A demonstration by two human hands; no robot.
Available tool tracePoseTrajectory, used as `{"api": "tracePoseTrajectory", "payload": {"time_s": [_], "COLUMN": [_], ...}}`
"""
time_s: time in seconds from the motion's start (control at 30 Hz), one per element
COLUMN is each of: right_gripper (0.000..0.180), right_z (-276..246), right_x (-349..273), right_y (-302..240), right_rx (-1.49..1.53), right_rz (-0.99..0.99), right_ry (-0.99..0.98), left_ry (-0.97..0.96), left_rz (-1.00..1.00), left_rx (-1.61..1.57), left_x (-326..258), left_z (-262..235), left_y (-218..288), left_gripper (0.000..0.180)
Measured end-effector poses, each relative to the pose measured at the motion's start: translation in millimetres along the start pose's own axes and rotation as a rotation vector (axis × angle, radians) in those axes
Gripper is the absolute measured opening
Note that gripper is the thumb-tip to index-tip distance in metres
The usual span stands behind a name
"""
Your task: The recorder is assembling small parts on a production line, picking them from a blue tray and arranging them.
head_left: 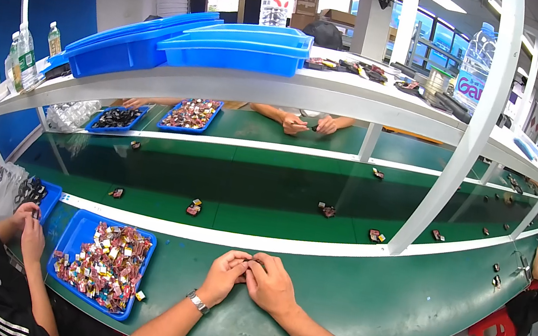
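Note:
My left hand point(225, 277), with a metal watch point(197, 301) on its wrist, meets my right hand point(268, 284) over the green worktop point(360, 306). The fingers of both are closed together round a small dark piece point(251, 263), mostly covered by the fingertips, so its kind does not show. Left of my forearm stands a blue tray point(70, 242) heaped with small red, white and yellow parts point(105, 261). One loose part point(140, 296) lies by the tray's right edge.
Beyond a white rail point(214, 235), small assemblies point(193, 207) lie on a green conveyor belt point(260, 220). A white post point(459, 129) rises at right, under a shelf with blue trays point(233, 46). A co-worker point(0, 264) sits at left; another person's hands point(298, 124) work opposite. A red stool point(491, 335) stands right.

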State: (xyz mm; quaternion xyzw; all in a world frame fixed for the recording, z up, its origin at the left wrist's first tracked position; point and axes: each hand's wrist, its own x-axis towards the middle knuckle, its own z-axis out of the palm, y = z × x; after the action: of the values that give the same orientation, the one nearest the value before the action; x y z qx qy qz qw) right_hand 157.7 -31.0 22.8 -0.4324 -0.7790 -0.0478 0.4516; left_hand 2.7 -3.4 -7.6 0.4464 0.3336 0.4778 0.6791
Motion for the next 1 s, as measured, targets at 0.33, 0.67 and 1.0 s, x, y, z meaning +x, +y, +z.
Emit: {"api": "tracePoseTrajectory", "payload": {"time_s": [0.33,0.67,1.0], "right_gripper": [0.039,0.043,0.049], "right_z": [5,19,-2], "right_x": [-2,36,50], "right_y": [-3,85,187], "right_rx": [0.062,0.032,-0.243], "right_rz": [0.015,0.155,0.511], "right_ry": [-0.077,0.002,0.223], "left_ry": [0.067,0.097,-0.065], "left_rz": [0.085,-0.001,0.004], "left_rx": [0.08,-0.015,0.158], "left_x": [7,-3,0], "left_z": [-5,2,-2], "left_y": [-9,4,6], "left_gripper": [0.016,0.038,0.024]}}
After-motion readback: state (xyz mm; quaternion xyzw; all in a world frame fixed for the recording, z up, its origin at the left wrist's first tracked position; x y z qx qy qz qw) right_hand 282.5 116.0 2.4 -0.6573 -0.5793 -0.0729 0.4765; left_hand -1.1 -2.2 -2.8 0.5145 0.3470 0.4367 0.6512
